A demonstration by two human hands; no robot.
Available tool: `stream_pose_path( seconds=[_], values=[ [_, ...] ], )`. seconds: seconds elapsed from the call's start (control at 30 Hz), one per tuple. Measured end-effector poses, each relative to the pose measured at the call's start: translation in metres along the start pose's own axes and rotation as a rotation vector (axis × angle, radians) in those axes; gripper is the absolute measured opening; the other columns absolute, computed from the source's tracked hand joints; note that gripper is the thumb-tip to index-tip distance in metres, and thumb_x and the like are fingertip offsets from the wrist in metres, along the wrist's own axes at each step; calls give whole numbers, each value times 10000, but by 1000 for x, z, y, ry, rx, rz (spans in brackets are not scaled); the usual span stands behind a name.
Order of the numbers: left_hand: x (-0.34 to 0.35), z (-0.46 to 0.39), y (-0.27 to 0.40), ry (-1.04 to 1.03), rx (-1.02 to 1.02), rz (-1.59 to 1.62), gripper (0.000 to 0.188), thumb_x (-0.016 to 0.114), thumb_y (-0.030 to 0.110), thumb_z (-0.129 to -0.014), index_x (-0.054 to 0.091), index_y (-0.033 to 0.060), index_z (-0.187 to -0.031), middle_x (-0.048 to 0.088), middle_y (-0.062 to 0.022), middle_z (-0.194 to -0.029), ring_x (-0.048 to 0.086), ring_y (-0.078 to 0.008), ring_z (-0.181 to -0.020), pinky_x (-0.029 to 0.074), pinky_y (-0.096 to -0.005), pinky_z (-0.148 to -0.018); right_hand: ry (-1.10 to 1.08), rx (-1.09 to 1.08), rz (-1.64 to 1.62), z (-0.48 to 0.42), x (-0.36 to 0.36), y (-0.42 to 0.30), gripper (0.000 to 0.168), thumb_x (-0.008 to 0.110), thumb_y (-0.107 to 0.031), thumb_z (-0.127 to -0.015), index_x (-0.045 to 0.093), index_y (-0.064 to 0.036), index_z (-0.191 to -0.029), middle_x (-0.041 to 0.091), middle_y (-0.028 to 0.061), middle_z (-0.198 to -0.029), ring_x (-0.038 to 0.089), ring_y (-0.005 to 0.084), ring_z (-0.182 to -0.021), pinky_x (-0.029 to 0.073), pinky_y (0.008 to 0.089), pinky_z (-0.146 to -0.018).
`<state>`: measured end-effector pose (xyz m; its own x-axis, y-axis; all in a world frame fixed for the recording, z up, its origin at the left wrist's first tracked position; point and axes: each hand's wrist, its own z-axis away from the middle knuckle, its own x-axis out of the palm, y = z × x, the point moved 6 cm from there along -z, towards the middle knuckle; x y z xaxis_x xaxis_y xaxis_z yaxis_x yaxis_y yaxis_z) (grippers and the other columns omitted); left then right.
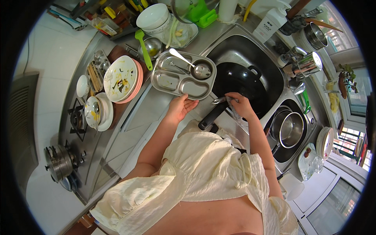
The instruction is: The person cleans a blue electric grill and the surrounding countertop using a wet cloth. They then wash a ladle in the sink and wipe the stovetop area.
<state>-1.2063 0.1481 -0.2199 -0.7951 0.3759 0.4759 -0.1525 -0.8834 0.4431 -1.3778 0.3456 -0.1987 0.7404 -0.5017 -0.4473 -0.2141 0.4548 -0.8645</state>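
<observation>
My left hand is at the near edge of a stainless steel compartment tray, palm turned up and fingers apart. One fingertip meets the tray's rim. A metal spoon lies with its bowl in the tray's round compartment, and a fork lies beside it. My right hand is closed on a thin greyish cloth, over the near side of a black wok in the sink. A shiny metal utensil sticks out by these fingers; whether they hold it is unclear.
Left of the tray stand stacked soiled plates and bowls. A green silicone brush leans near a metal ladle. The wok's handle juts over the sink's front edge. Saucepans fill the smaller right basin.
</observation>
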Motion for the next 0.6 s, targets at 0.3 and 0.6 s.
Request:
stream_pose_path(
  seconds=[0.3,0.6],
  values=[
    [38,-21,-10,-43,23,241,200,384,36,-940,443,-143,-1006,548,-289,-1058,586,-373,-1022,549,-381,-891,16,-20,-16,3,-2,-4,342,509,-54,-789,642,-80,-1102,616,109,-1123,598,251,-1005,452,312,-896],
    [65,-46,-6,-161,7,350,243,433,51,-904,490,-143,-1040,565,-248,-1101,569,-346,-1072,522,-376,-929,65,-46,-33,4,-1,-3,343,505,-53,-777,651,-90,-1086,614,110,-1124,605,267,-987,465,323,-883]
  ],
)
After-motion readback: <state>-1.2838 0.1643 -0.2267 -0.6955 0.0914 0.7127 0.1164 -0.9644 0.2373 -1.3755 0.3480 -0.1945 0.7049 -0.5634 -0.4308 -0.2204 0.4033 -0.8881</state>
